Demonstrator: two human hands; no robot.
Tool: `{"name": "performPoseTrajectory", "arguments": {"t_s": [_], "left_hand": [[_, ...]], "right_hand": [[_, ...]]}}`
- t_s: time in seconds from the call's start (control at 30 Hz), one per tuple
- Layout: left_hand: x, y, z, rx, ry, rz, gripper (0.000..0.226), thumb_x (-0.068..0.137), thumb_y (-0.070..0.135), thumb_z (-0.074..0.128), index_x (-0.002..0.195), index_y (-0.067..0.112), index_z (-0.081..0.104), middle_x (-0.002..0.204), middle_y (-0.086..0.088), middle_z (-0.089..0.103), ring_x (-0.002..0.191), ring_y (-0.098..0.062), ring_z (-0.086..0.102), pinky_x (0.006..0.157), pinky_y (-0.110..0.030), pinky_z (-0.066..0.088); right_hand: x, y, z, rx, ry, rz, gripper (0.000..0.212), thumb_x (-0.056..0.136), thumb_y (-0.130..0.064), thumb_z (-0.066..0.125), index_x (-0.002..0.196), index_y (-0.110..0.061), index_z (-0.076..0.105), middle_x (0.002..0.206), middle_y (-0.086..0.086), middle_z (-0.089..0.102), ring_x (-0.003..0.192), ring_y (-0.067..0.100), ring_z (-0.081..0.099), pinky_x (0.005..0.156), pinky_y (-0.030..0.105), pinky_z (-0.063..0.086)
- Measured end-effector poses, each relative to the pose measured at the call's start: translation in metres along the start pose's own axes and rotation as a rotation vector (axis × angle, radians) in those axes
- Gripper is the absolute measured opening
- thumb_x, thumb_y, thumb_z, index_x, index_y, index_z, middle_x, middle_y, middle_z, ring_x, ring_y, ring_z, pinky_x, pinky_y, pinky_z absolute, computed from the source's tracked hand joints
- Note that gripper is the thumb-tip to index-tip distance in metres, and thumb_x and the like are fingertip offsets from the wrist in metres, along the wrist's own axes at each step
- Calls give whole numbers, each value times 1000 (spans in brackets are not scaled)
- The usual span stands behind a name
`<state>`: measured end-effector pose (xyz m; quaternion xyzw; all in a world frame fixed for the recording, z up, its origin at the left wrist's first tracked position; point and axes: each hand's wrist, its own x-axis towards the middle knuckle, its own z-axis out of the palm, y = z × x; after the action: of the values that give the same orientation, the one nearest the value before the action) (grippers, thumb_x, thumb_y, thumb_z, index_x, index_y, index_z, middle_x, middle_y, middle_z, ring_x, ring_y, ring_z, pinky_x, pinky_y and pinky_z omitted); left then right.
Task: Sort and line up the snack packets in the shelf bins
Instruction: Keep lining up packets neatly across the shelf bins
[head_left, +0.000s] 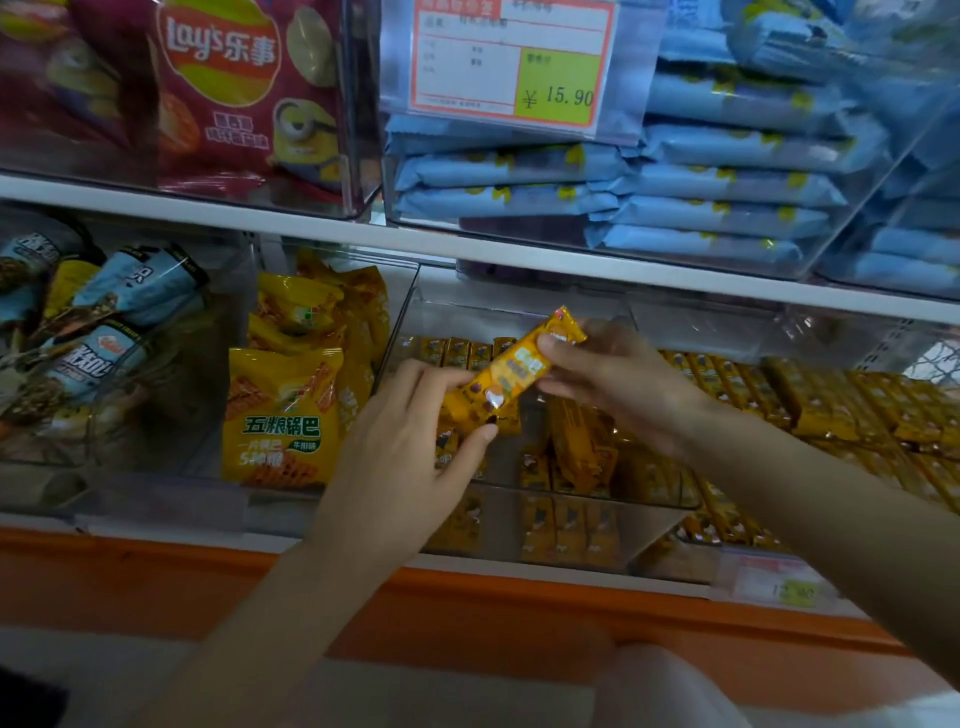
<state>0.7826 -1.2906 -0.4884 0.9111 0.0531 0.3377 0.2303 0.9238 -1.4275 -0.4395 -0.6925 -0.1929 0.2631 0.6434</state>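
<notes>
A long yellow snack packet is held tilted above a clear shelf bin on the lower shelf. My right hand grips its upper end with thumb on top. My left hand pinches its lower end between thumb and fingers. The bin holds several more small yellow packets, some lined up in a row at the back, others lying loose at the front.
Left of the bin stand larger yellow bags and a bin of blue-and-brown packets. Further yellow packets fill the bin to the right. Above are red chip bags, stacked blue packets and a price tag. An orange shelf edge runs below.
</notes>
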Motion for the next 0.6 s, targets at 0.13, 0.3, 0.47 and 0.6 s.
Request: {"name": "performPoseTrajectory", "arguments": {"t_s": [0.13,0.3,0.47,0.6], "left_hand": [[-17,-13,-7,134,-23,193,31,88,33,49,103,11,63,95,-1,56,86,-12,49,72,-23,37],[-31,-23,-10,197,-56,327,15,86,23,57,90,13,67,85,1,55,79,-14,49,68,-24,36],[-35,-25,-12,207,-29,350,12,83,16,59,92,13,68,84,0,54,80,-15,48,70,-22,32],[-35,-26,-11,207,-11,363,13,84,15,58,93,13,68,84,0,55,81,-14,47,72,-21,30]], "right_hand": [[25,12,-4,-358,91,-28,25,87,-11,63,107,1,54,111,23,64,81,20,66,70,25,59],[39,39,20,-639,-111,196,54,86,-11,66,133,1,43,129,18,54,94,24,65,70,26,58],[44,48,38,-608,-229,322,43,86,0,64,125,8,48,123,20,56,99,22,61,80,25,52],[50,52,40,-801,-260,277,53,81,-6,71,129,3,50,125,17,56,102,28,64,75,28,58]]}}
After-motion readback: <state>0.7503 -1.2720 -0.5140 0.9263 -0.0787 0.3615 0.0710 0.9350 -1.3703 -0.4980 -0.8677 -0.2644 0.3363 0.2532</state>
